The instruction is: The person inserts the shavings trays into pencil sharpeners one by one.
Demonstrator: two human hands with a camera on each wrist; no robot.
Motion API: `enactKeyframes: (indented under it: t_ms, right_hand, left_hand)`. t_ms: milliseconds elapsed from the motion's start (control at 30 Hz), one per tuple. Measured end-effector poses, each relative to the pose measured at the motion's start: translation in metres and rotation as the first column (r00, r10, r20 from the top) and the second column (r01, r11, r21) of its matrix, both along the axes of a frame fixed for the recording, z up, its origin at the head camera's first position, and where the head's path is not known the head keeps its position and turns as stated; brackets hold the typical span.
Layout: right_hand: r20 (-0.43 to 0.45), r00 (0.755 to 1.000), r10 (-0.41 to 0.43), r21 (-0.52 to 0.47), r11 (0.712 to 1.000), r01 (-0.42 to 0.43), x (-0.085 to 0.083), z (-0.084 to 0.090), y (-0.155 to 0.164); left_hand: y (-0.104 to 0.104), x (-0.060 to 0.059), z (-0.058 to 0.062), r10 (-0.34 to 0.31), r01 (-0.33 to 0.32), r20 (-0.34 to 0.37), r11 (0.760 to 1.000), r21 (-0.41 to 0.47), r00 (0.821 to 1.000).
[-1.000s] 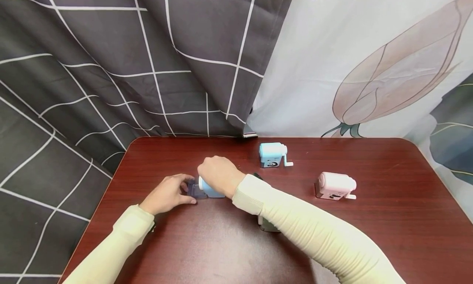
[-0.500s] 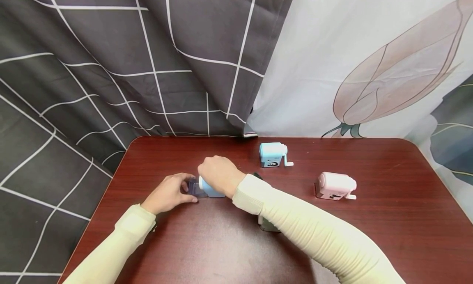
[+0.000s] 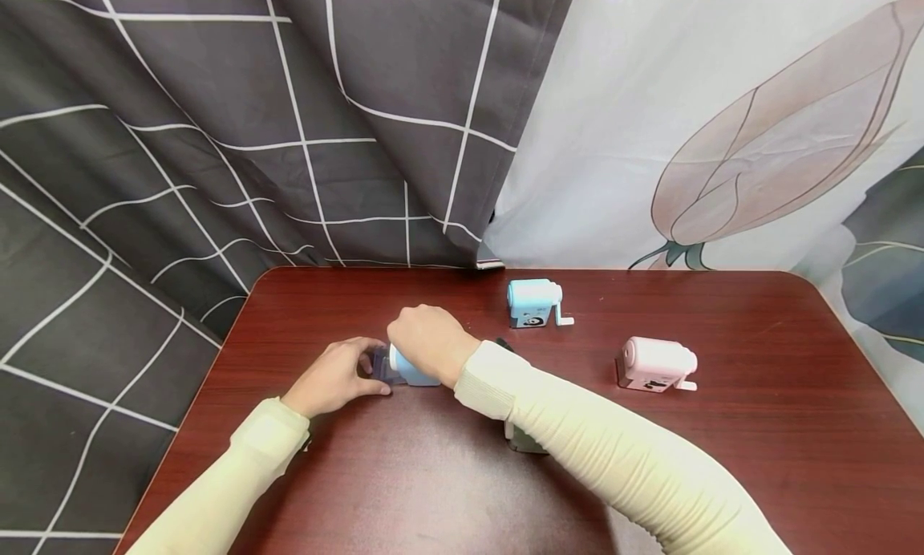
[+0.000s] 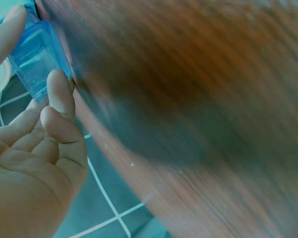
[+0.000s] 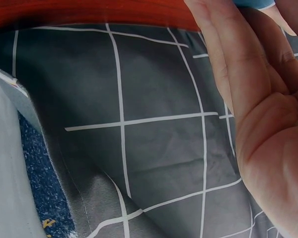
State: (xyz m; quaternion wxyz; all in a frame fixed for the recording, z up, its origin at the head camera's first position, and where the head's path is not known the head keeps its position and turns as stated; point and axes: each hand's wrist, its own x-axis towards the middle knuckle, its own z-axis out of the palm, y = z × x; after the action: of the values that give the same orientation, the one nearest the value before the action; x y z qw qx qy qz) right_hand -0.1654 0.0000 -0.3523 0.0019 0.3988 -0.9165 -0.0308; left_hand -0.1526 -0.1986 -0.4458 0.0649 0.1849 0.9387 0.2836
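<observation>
In the head view my right hand [image 3: 429, 338] grips a blue crank pencil sharpener [image 3: 415, 372] lying on the table's left half. The hand covers most of its body. From the sharpener's left end sticks out a clear, bluish shavings drawer [image 3: 388, 367]. My left hand [image 3: 334, 378] holds this drawer between thumb and fingers. In the left wrist view the clear drawer [image 4: 37, 59] shows between the thumb and fingertips. Only a sliver of the blue sharpener [image 5: 256, 3] appears at the top of the right wrist view, beyond the palm.
A light blue sharpener [image 3: 530, 303] stands near the table's back edge, its white crank to the right. Farther right is a pink sharpener [image 3: 655, 364]. Another sharpener [image 3: 527, 441], greyish-green, is partly hidden under my right forearm. Curtains hang behind the wooden table [image 3: 780, 459].
My left hand has shifted slightly right, toward the sharpener, with the drawer sliding a little way in. The right hand and the sharpener have stayed in place.
</observation>
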Motion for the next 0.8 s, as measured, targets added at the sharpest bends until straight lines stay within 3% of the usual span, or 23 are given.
enactKeyframes:
  t_ms: [800]
  right_hand:
    - [0.023, 1.0, -0.009, 0.004, 1.0, 0.009, -0.0001, 0.0012, -0.0004]
  left_hand:
    - [0.007, -0.0005, -0.0019, -0.011, 0.011, -0.018, 1.0, 0.024, 1.0]
